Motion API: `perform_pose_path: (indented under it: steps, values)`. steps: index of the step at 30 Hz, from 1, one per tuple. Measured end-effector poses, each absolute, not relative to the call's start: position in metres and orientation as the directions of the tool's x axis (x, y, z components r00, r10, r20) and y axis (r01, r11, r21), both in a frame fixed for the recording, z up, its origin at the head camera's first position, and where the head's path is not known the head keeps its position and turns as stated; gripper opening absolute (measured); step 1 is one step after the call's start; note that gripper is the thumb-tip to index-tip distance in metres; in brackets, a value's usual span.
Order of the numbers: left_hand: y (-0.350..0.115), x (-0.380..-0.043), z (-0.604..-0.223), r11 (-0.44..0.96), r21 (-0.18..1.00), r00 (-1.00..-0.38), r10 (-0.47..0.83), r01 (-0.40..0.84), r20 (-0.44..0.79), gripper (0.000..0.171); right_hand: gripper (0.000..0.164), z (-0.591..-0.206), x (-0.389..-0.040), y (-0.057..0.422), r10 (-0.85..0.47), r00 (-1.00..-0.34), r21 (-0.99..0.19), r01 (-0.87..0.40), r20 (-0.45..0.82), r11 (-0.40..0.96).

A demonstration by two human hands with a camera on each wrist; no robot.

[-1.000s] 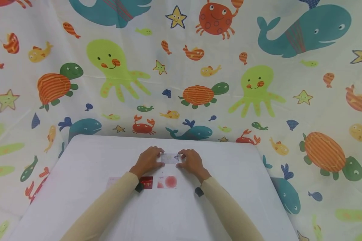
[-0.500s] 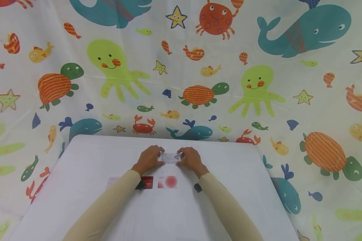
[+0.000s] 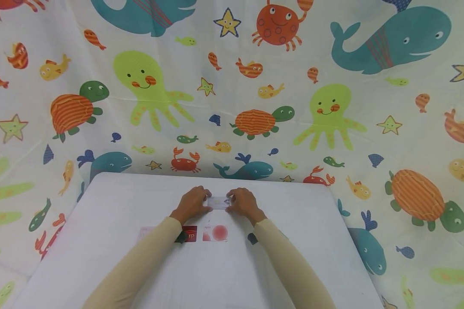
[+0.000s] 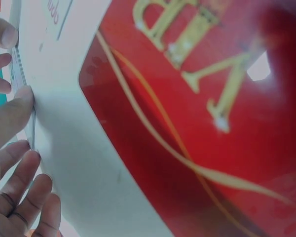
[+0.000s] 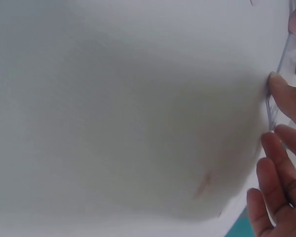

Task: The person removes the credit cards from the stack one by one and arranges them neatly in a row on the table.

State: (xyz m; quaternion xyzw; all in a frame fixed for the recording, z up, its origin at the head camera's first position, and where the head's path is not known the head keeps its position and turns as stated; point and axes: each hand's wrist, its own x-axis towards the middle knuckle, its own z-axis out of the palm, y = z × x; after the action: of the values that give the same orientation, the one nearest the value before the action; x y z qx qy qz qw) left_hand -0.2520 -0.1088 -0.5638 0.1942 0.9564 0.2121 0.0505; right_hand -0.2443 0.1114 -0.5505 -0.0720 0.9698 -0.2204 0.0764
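Red and gold, a VIP card lies face up on the white table. Beyond it and to its right is a pale card, held flat-looking between two hands, with a small dark mark near its right end. The left hand pinches the left end, thumb on the near edge and forefinger at the far corner. The right hand grips the right end in the same way. Whether the pale card touches the table I cannot tell.

Just right of the VIP card is a white card with a red circle. To the left of the VIP card a faint pink card shows, partly covered by the cream left sleeve. A small black wrist camera hides the VIP card's left part. Well beyond the VIP card hangs a sea-creature-print cloth.
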Motion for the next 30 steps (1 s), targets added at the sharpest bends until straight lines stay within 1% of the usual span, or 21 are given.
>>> perform_pose_path:
  steps: [11,23,30]
  values:
    - [-0.1093,-0.2540,-0.5668,0.837,0.430,-0.921,0.388,0.340,-0.027,0.050,0.043,-0.5516,-0.2514,0.1100,-0.162,-0.973,-0.435,-0.077,-0.163,0.897]
    - [-0.1105,-0.2511,-0.5638,0.833,0.429,-0.919,0.394,0.348,-0.021,0.052,0.042,-0.5511,-0.2512,0.1099,-0.169,-0.973,-0.436,-0.085,-0.158,0.896]
    - [-0.1129,-0.2509,-0.5634,0.838,0.414,-0.919,0.395,0.355,-0.011,0.055,0.045,-0.5506,-0.2498,0.1103,-0.168,-0.974,-0.443,-0.084,-0.154,0.893]
